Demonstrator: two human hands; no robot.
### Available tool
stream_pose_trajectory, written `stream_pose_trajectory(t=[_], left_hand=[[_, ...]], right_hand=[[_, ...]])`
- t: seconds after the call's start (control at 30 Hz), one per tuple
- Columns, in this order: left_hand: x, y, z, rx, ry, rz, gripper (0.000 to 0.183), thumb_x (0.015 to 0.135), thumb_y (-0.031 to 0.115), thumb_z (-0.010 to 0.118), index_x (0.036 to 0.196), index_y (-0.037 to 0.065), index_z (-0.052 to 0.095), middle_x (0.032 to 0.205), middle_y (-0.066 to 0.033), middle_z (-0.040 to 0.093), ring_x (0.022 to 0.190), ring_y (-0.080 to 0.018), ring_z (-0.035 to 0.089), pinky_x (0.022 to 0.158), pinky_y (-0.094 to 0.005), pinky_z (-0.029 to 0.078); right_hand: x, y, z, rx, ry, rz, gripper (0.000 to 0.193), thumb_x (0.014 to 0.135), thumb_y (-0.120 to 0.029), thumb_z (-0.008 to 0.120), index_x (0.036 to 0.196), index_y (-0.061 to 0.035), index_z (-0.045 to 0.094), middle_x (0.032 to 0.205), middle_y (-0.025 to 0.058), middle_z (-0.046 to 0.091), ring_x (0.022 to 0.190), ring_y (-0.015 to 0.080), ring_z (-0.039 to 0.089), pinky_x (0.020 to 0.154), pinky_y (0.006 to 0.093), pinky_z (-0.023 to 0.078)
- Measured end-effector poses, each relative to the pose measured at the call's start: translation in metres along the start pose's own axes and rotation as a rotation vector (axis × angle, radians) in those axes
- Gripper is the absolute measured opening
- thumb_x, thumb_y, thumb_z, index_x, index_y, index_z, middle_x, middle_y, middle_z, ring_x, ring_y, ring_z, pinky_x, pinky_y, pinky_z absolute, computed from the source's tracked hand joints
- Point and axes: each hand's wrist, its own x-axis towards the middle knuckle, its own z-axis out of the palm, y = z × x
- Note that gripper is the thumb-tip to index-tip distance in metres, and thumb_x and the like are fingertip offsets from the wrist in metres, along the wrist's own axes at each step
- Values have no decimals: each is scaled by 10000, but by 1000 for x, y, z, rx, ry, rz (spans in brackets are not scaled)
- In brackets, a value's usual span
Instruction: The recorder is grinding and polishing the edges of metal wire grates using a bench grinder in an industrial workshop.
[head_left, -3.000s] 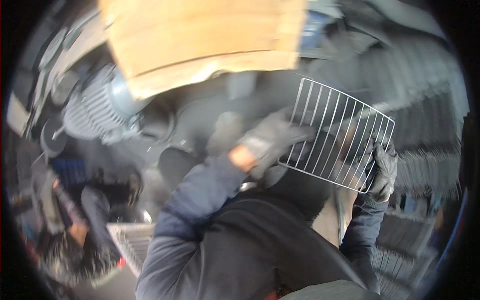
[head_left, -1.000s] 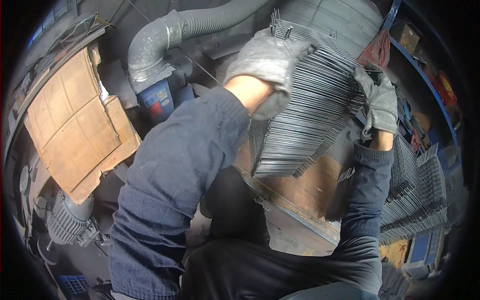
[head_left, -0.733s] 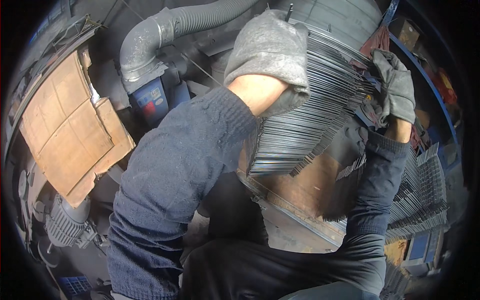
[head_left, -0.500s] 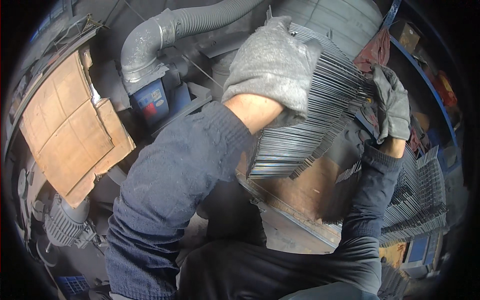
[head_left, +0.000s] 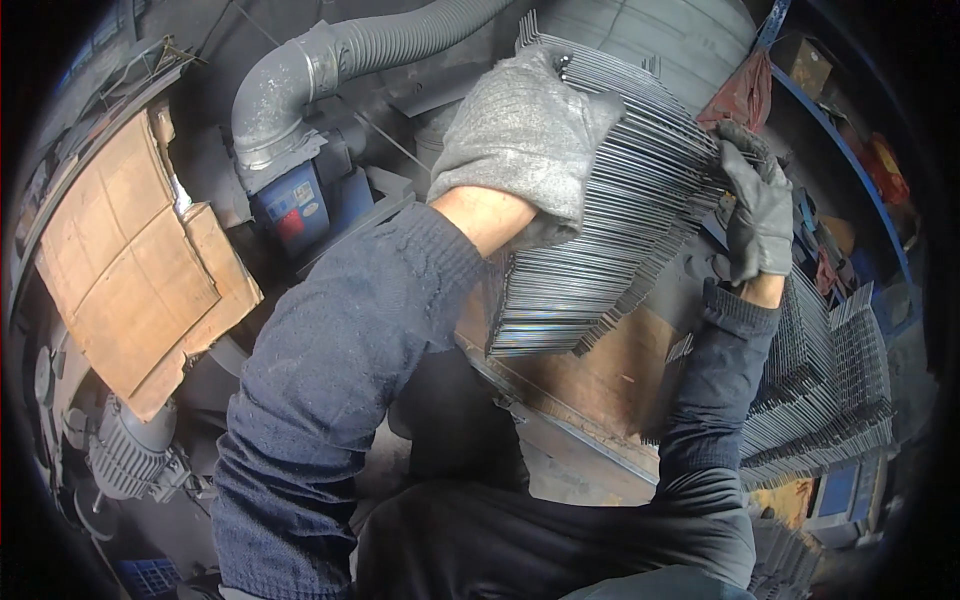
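A thick stack of thin bent metal rods (head_left: 610,230) stands in front of me, their hooked ends lined up along the right side and at the far top corner. My left hand (head_left: 525,140), in a grey cloth glove, grips the stack's far left side; its thumb lies over the rods and the other fingers are mostly hidden. At the right ends of the rods is my right hand (head_left: 757,205), also gloved in grey, its fingers curled against the stack's edge. Further right, below that forearm, lie more stacks of similar bent rods (head_left: 840,390).
A brown board (head_left: 600,375) with a metal edge lies under the stack. At left are cardboard sheets (head_left: 140,270), a grey motor (head_left: 135,450) and a blue machine box (head_left: 295,210) joined to a ribbed duct (head_left: 420,35). A red cloth (head_left: 740,95) hangs behind my right hand.
My right hand has moved left, closer against the rod ends. My left hand has shifted slightly left on the stack, and the whole view has drifted a little.
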Motion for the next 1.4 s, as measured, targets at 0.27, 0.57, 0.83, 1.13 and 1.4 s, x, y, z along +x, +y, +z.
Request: stream_pose_trajectory(t=[0.27,0.57,0.83,1.13,1.4], left_hand=[[-2,6,-5,-101,38,21,745,878,467,734,1404,-39,588,1218,-266,704,1050,-392,739,947,-476,605],[-8,10,-21,-115,-47,-111,428,990,323,627,1284,24,709,1165,-201,747,1060,-382,742,988,-505,582],[-4,24,-24,11,39,14,389,997,322,593,1201,20,727,1063,-216,753,992,-386,749,926,-494,588],[-3,36,-31,185,115,184,375,1004,322,556,1107,16,747,949,-234,760,915,-389,757,855,-482,595],[-1,35,-34,326,74,261,364,1005,316,573,1118,22,756,992,-223,763,951,-382,756,876,-491,597]], right_hand=[[30,9,1,-155,114,-76,430,1001,-322,731,1284,0,694,1117,117,774,997,214,754,904,301,581],[17,-11,-19,-531,-65,45,544,941,-476,761,1184,10,741,1111,215,776,1053,355,751,914,407,579],[25,-23,-19,-687,-8,239,659,938,-603,697,1211,-4,741,1129,241,759,1085,415,718,928,459,565],[45,-9,-30,-594,-33,115,672,927,-604,714,1209,5,742,1104,219,776,1052,372,742,906,426,574],[49,-25,-31,-527,-7,109,563,897,-522,775,1162,-26,768,997,162,796,968,297,771,860,387,583]])
